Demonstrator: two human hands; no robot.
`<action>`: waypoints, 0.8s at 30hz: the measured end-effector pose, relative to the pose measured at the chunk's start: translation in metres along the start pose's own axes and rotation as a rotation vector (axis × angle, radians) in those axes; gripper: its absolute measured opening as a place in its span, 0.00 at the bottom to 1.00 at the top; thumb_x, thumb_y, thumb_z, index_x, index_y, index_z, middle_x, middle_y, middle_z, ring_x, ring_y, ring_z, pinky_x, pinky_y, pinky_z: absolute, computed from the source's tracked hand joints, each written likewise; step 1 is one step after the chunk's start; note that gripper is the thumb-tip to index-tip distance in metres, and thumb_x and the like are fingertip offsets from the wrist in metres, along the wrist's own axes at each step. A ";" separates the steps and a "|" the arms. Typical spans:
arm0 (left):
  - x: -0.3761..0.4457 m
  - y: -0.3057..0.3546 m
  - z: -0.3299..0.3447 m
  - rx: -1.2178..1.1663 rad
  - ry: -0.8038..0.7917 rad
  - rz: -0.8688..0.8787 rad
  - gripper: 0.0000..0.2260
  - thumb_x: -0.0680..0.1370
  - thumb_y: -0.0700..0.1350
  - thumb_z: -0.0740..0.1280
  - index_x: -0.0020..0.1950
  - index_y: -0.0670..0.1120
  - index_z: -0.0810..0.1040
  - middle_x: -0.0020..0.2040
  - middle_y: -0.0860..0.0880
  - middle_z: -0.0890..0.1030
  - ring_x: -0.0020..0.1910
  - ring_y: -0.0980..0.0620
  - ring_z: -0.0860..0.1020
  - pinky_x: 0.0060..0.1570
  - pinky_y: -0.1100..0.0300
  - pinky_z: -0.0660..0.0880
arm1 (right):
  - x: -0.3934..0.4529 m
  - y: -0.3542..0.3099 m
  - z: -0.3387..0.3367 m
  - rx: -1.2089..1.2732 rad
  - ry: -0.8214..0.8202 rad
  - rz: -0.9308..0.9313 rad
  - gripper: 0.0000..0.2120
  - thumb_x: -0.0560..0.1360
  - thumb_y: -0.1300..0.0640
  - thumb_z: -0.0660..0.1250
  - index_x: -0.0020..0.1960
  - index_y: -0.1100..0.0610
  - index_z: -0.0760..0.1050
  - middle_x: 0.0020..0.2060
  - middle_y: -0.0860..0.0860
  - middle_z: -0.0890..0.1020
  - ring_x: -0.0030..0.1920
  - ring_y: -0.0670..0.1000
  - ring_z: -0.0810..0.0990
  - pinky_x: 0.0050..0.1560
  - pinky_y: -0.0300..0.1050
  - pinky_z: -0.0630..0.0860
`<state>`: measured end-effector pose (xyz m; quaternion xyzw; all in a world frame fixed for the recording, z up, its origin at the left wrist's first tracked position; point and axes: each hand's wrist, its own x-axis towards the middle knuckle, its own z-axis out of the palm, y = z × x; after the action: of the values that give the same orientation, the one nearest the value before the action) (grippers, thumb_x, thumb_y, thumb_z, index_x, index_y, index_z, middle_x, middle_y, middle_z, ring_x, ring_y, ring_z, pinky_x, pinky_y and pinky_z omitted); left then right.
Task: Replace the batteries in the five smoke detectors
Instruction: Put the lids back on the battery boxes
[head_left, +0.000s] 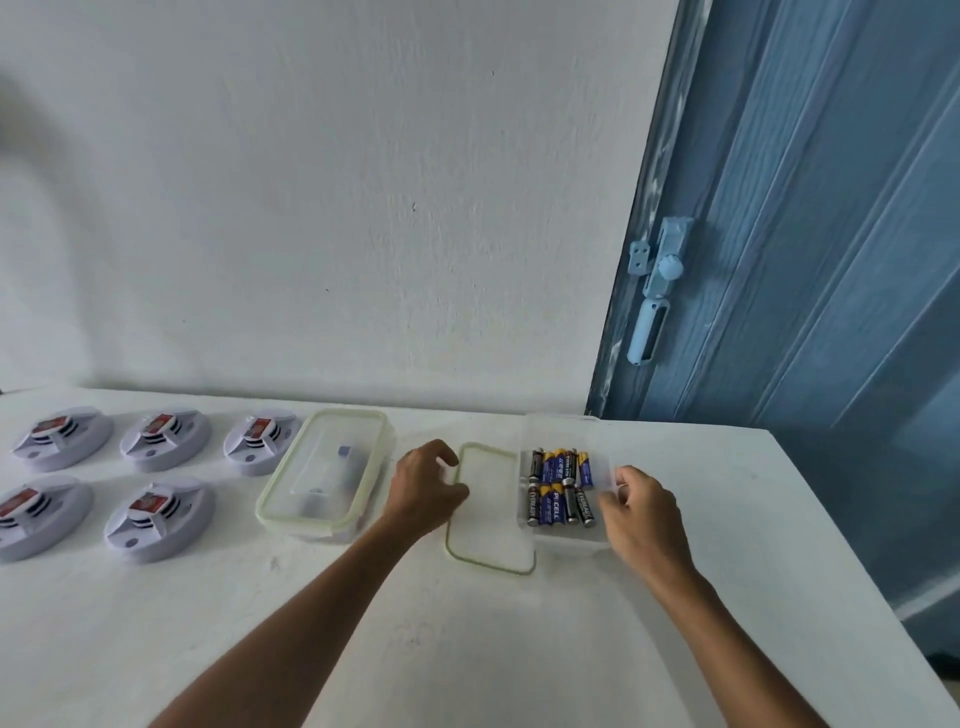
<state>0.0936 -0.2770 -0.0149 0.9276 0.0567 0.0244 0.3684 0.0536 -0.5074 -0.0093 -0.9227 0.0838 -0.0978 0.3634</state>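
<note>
Two bare hands at an open box of batteries on a white table.

The left hand (423, 486) curls its fingers on the edge of a loose lid (491, 512) lying flat; the right hand (641, 512) grips the near right edge of the open box (569, 538). Inside lie two rows of batteries (561, 486), some marked EVEREADY, others PKCELL. Left of the lid stands a closed box (324, 475), its contents blurred. Five smoke detectors (158, 512) sit in two rows farther left. Bare tabletop (415, 649) spreads toward the viewer; behind are a wall and a blue door (810, 234).
</note>
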 end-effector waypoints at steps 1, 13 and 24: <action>-0.001 0.006 -0.007 -0.026 0.032 0.018 0.13 0.68 0.39 0.71 0.51 0.45 0.79 0.46 0.48 0.76 0.46 0.49 0.75 0.43 0.60 0.69 | 0.001 0.003 0.001 0.001 -0.005 0.014 0.16 0.75 0.64 0.63 0.33 0.57 0.60 0.25 0.51 0.65 0.27 0.49 0.60 0.28 0.44 0.57; -0.006 0.017 -0.131 -0.135 0.372 0.149 0.14 0.66 0.36 0.72 0.50 0.49 0.81 0.40 0.52 0.82 0.34 0.51 0.80 0.37 0.61 0.73 | -0.007 -0.040 0.061 -0.103 -0.146 0.022 0.12 0.79 0.53 0.61 0.39 0.55 0.67 0.32 0.50 0.74 0.30 0.48 0.70 0.31 0.42 0.65; -0.022 0.024 -0.084 -0.441 0.285 0.146 0.07 0.75 0.36 0.70 0.51 0.46 0.81 0.62 0.47 0.79 0.57 0.55 0.79 0.57 0.61 0.76 | -0.024 -0.120 0.006 1.076 -0.407 0.095 0.07 0.78 0.63 0.63 0.55 0.59 0.76 0.48 0.59 0.85 0.44 0.57 0.85 0.39 0.44 0.81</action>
<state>0.0668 -0.2398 0.0622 0.8138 0.0344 0.1929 0.5471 0.0413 -0.4114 0.0660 -0.6034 -0.0080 0.0694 0.7943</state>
